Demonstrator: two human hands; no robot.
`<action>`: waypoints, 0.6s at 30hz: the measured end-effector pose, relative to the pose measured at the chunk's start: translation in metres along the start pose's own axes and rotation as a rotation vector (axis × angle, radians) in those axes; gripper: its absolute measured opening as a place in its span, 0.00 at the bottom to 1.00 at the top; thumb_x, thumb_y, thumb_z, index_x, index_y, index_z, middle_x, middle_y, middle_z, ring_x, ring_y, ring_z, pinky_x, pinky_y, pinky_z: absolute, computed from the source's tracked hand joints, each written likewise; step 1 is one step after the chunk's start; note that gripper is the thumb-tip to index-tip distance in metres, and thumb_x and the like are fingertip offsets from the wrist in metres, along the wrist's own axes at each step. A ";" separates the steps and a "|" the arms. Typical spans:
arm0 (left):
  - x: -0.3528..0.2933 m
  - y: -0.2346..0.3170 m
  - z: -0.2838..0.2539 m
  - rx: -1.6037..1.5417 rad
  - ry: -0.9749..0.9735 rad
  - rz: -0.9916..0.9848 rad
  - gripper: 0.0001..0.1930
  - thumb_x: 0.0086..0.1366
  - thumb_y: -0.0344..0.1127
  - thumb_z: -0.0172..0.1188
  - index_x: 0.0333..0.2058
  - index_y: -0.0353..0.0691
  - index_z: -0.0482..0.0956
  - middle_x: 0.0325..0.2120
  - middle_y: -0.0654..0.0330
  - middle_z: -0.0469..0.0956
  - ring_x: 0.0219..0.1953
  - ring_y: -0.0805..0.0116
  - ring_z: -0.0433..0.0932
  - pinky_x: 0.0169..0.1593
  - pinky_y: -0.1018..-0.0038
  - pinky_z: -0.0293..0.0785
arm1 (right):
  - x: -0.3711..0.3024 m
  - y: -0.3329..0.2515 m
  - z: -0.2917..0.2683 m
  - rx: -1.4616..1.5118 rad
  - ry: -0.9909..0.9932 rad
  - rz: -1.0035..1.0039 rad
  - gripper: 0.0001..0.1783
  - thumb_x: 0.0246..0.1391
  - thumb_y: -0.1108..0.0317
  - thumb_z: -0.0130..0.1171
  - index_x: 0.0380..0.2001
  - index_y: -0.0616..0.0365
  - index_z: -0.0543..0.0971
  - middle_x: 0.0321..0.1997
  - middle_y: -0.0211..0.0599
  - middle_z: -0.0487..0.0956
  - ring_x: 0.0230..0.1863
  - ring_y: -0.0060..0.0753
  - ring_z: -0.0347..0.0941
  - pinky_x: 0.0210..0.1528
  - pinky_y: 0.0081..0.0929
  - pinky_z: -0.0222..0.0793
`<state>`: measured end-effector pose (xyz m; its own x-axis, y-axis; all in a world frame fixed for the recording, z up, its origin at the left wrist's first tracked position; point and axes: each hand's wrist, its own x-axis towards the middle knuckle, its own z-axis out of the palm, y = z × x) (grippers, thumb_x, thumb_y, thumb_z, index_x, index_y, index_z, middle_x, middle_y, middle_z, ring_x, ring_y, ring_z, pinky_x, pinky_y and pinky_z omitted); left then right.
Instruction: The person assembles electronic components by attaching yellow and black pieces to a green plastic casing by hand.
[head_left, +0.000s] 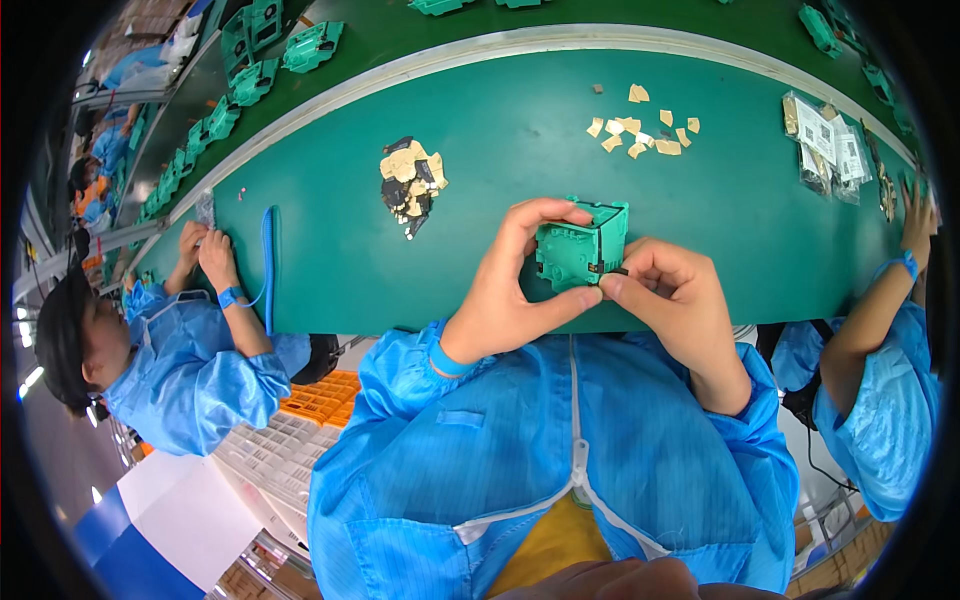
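A green plastic housing point(572, 258), box-shaped with dark trim along one edge, is held just above the near part of the table. My left hand point(508, 292) is closed around its left side, fingers over the top and thumb at the lower edge. My right hand point(678, 298) pinches a small black strip point(614, 271) against the housing's lower right corner. The thumb tips of both hands nearly meet there. What the strip's hidden end touches cannot be made out.
On the green table point(330, 240) lie a pile of black and tan pieces point(405, 172), scattered tan pieces point(668, 147) and clear bags point(826, 150). A conveyor point(380, 45) beyond carries green housings. Co-workers sit left point(190, 360) and right point(880, 390). A blue strap point(267, 265) lies left.
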<state>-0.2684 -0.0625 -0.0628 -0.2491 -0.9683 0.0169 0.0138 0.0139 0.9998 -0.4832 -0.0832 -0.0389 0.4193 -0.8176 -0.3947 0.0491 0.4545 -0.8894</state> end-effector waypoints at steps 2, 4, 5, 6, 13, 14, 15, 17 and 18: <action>0.000 0.004 -0.001 -0.041 -0.002 -0.064 0.40 0.53 0.22 0.72 0.63 0.40 0.62 0.58 0.55 0.69 0.62 0.63 0.70 0.64 0.64 0.68 | -0.001 -0.001 0.003 -0.092 0.016 -0.029 0.06 0.60 0.76 0.65 0.30 0.65 0.79 0.30 0.26 0.79 0.33 0.13 0.74 0.36 0.17 0.69; -0.001 0.001 -0.003 -0.036 -0.004 -0.054 0.39 0.53 0.21 0.71 0.63 0.40 0.62 0.58 0.54 0.69 0.62 0.63 0.69 0.64 0.64 0.68 | 0.000 -0.003 0.004 -0.108 0.009 -0.033 0.05 0.59 0.77 0.65 0.30 0.66 0.79 0.31 0.27 0.79 0.34 0.15 0.75 0.36 0.18 0.70; -0.001 -0.001 -0.004 -0.033 -0.007 -0.044 0.39 0.53 0.20 0.70 0.62 0.40 0.62 0.58 0.54 0.68 0.63 0.63 0.69 0.63 0.65 0.69 | 0.000 -0.003 0.004 -0.123 0.003 -0.035 0.05 0.59 0.77 0.65 0.30 0.67 0.79 0.31 0.29 0.79 0.34 0.16 0.75 0.37 0.19 0.71; -0.001 -0.002 -0.004 -0.032 -0.010 -0.043 0.39 0.53 0.20 0.70 0.62 0.40 0.62 0.58 0.54 0.68 0.63 0.63 0.69 0.63 0.65 0.69 | 0.000 -0.003 0.005 -0.122 0.005 -0.038 0.05 0.59 0.77 0.65 0.30 0.67 0.79 0.31 0.29 0.79 0.34 0.16 0.75 0.37 0.19 0.71; 0.001 -0.003 -0.003 0.005 -0.010 -0.041 0.38 0.51 0.20 0.69 0.60 0.39 0.62 0.58 0.52 0.65 0.63 0.61 0.69 0.62 0.62 0.71 | -0.001 -0.004 0.008 -0.308 0.053 -0.165 0.06 0.56 0.77 0.66 0.28 0.68 0.79 0.30 0.35 0.79 0.31 0.23 0.78 0.33 0.23 0.72; 0.001 -0.003 -0.002 0.006 -0.007 -0.039 0.38 0.51 0.20 0.68 0.60 0.40 0.62 0.58 0.52 0.65 0.62 0.60 0.68 0.62 0.61 0.71 | 0.000 -0.004 0.008 -0.341 0.060 -0.177 0.06 0.55 0.77 0.66 0.28 0.68 0.78 0.29 0.35 0.79 0.30 0.24 0.78 0.32 0.24 0.72; 0.001 -0.003 -0.002 0.006 -0.007 -0.040 0.38 0.51 0.20 0.68 0.60 0.40 0.62 0.58 0.52 0.65 0.62 0.60 0.68 0.62 0.61 0.71 | -0.001 -0.005 0.009 -0.341 0.060 -0.176 0.06 0.55 0.77 0.66 0.28 0.68 0.78 0.29 0.35 0.79 0.30 0.24 0.78 0.32 0.24 0.72; 0.001 -0.003 -0.001 0.014 0.003 -0.056 0.37 0.50 0.20 0.67 0.59 0.40 0.62 0.57 0.52 0.64 0.62 0.60 0.68 0.62 0.60 0.71 | -0.001 -0.006 0.010 -0.390 0.067 -0.208 0.07 0.55 0.77 0.67 0.27 0.67 0.78 0.29 0.36 0.79 0.29 0.26 0.78 0.31 0.25 0.72; 0.002 -0.003 -0.001 0.014 0.003 -0.056 0.37 0.50 0.20 0.67 0.59 0.40 0.62 0.57 0.52 0.64 0.62 0.60 0.68 0.62 0.60 0.71 | -0.001 -0.006 0.010 -0.389 0.068 -0.208 0.07 0.55 0.77 0.67 0.27 0.67 0.78 0.29 0.36 0.79 0.29 0.26 0.78 0.31 0.25 0.72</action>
<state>-0.2680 -0.0642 -0.0654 -0.2464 -0.9684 -0.0392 -0.0133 -0.0370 0.9992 -0.4745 -0.0818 -0.0304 0.3756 -0.9047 -0.2012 -0.2245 0.1219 -0.9668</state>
